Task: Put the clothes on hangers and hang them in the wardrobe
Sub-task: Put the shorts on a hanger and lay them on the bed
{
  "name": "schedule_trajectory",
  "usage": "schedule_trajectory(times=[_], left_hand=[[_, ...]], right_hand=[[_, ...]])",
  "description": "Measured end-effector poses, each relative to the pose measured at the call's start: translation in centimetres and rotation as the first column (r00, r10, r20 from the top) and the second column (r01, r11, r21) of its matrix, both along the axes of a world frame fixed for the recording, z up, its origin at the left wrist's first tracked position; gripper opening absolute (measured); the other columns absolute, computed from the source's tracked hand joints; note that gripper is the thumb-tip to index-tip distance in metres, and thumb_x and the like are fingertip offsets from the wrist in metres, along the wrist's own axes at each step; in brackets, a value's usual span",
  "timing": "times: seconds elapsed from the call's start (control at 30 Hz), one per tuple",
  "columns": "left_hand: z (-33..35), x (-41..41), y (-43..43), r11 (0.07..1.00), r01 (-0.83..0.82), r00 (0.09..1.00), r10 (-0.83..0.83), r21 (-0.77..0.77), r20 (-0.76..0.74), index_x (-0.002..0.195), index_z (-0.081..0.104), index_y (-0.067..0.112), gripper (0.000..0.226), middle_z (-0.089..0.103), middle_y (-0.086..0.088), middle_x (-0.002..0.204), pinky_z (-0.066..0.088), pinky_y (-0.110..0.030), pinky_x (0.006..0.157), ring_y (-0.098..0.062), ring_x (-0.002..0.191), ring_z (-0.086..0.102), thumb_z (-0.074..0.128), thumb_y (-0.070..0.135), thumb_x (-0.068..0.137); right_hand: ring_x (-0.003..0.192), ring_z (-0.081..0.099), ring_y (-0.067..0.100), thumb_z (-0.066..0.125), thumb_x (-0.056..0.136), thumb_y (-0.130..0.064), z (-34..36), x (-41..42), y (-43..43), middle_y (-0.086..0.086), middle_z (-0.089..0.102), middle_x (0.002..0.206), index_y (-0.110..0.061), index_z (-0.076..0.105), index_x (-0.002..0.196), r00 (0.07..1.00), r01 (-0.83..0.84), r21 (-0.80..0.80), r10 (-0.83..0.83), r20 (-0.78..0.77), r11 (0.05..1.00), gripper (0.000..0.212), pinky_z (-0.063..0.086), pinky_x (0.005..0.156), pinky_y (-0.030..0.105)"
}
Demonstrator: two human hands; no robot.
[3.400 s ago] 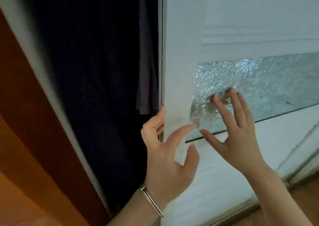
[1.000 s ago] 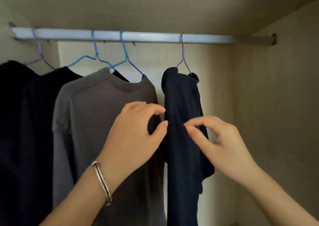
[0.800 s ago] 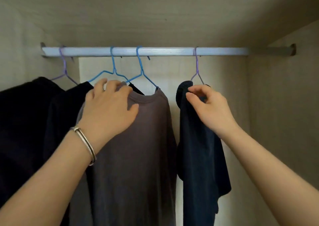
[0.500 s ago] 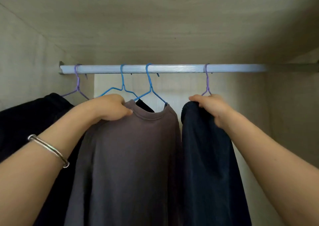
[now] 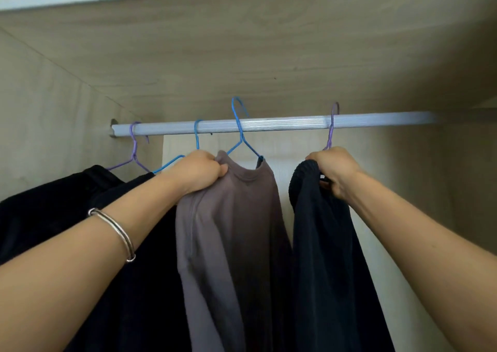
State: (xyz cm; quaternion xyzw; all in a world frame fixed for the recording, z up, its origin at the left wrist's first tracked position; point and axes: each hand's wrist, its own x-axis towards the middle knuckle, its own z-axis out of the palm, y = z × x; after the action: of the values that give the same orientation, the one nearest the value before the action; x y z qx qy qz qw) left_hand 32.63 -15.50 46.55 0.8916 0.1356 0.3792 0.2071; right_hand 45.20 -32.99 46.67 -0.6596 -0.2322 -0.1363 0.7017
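Note:
Inside the wardrobe a pale rail (image 5: 282,125) runs across. My left hand (image 5: 197,172) grips the shoulder of a grey-brown shirt (image 5: 231,230) on a blue hanger (image 5: 240,136); that hanger's hook stands raised above the rail. My right hand (image 5: 334,171) is closed on the top of a dark navy garment (image 5: 322,244) on a purple hanger (image 5: 331,128), whose hook also rises above the rail. To the left, black clothes (image 5: 61,209) hang on a second blue hanger (image 5: 196,139) and a second purple hanger (image 5: 134,147).
The wardrobe's wooden ceiling (image 5: 242,55) is close above the rail. The left side wall (image 5: 40,114) and right side wall (image 5: 468,176) enclose the space. A bare stretch of rail (image 5: 390,119) lies right of the navy garment. A silver bangle (image 5: 118,233) is on my left wrist.
Both hands have tightened on the two garments and lifted them, so the blue and purple hanger hooks now stand above the rail. The view has tilted further up.

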Motion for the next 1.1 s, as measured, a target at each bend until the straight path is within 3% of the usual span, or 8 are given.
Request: schedule_trajectory(times=[0.07,0.23,0.33,0.47,0.7,0.83,0.93,1.1], left_hand=[[0.8,-0.7,0.0,1.0,-0.022,0.998,0.021,0.016,0.055,0.109,0.064,0.001,0.034,0.063,-0.016,0.119,0.042,-0.029,0.085,-0.028,0.108,0.058,0.05,0.026,0.091],[-0.7,-2.7,0.7,1.0,-0.015,0.996,0.013,0.014,0.083,0.096,0.066,0.0,0.028,0.068,-0.017,0.107,0.044,-0.031,0.081,-0.03,0.102,0.06,0.051,0.023,0.09],[-2.9,-4.9,1.3,0.994,0.041,0.996,-0.033,-0.097,0.085,0.094,0.069,0.007,0.023,0.071,-0.009,0.102,0.045,-0.027,0.078,-0.024,0.101,0.063,0.053,0.024,0.089],[-7.3,-9.3,2.0,0.946,0.126,0.99,-0.102,-0.3,0.097,0.085,0.074,0.018,0.017,0.076,0.0,0.088,0.048,-0.035,0.095,-0.015,0.085,0.068,0.058,0.021,0.087],[-16.2,-18.2,2.0,0.975,-0.078,0.996,0.069,-0.206,-0.05,0.089,0.071,0.021,0.017,0.075,-0.004,0.087,0.052,-0.026,0.077,-0.017,0.083,0.068,0.055,0.024,0.089],[-19.7,-25.3,1.6,0.964,-0.217,0.974,0.202,-0.152,-0.108,0.088,0.07,0.022,0.023,0.074,-0.006,0.083,0.05,-0.046,0.081,-0.024,0.083,0.067,0.056,0.04,0.084],[-21.3,-31.4,0.8,0.928,-0.352,0.933,0.338,-0.121,-0.126,0.091,0.069,0.032,0.028,0.075,0.003,0.079,0.052,-0.034,0.074,-0.018,0.077,0.068,0.053,0.047,0.074],[-22.6,-41.2,-0.8,0.815,-0.579,0.806,0.567,-0.027,-0.171,0.1,0.062,0.046,0.025,0.073,0.024,0.08,0.049,-0.011,0.068,0.004,0.076,0.068,0.055,0.047,0.076]], right_hand=[[0.053,0.041,0.018,0.052,0.082,-0.003,0.3,-1.0,0.4,0.006,0.039,0.063,-0.009,0.048,0.084,0.998,-0.004,-0.012,0.005,0.066,1.0,0.008,0.034,0.047,0.025],[0.036,0.029,0.01,0.047,0.086,-0.004,-1.4,-4.4,2.0,-0.005,0.032,0.04,-0.018,0.035,0.057,0.963,-0.142,-0.072,0.155,0.222,0.987,0.034,0.021,0.041,0.019],[0.051,0.029,0.017,0.046,0.085,-0.004,-4.4,-6.4,3.4,0.003,0.03,0.054,-0.014,0.04,0.061,0.922,-0.262,-0.125,0.286,0.26,0.957,0.027,0.023,0.051,0.027],[0.061,0.04,0.021,0.053,0.082,-0.009,-9.1,-8.5,5.5,0.001,0.042,0.053,-0.016,0.041,0.059,0.889,-0.416,-0.073,0.422,0.178,0.906,0.027,0.033,0.065,0.035],[0.053,0.054,0.006,0.062,0.085,-0.023,-18.8,-14.2,10.7,-0.006,0.055,0.045,-0.016,0.044,0.076,0.755,-0.655,0.033,0.651,0.073,0.755,0.021,0.045,0.068,0.026],[0.054,0.061,0.004,0.067,0.079,-0.032,-24.1,-21.2,13.5,0.0,0.061,0.05,-0.018,0.044,0.08,0.569,-0.823,0.061,0.819,0.08,0.565,0.027,0.047,0.059,0.013],[0.064,0.065,0.007,0.068,0.071,-0.052,-26.9,-26.8,15.5,-0.001,0.067,0.064,-0.022,0.049,0.08,0.395,-0.919,0.047,0.916,0.069,0.392,0.036,0.048,0.063,0.012],[0.069,0.064,-0.004,0.05,0.079,-0.043,-28.8,-36.4,18.8,-0.013,0.069,0.071,-0.02,0.059,0.086,0.035,-0.998,0.054,0.999,0.01,0.034,0.026,0.048,0.066,0.007]])
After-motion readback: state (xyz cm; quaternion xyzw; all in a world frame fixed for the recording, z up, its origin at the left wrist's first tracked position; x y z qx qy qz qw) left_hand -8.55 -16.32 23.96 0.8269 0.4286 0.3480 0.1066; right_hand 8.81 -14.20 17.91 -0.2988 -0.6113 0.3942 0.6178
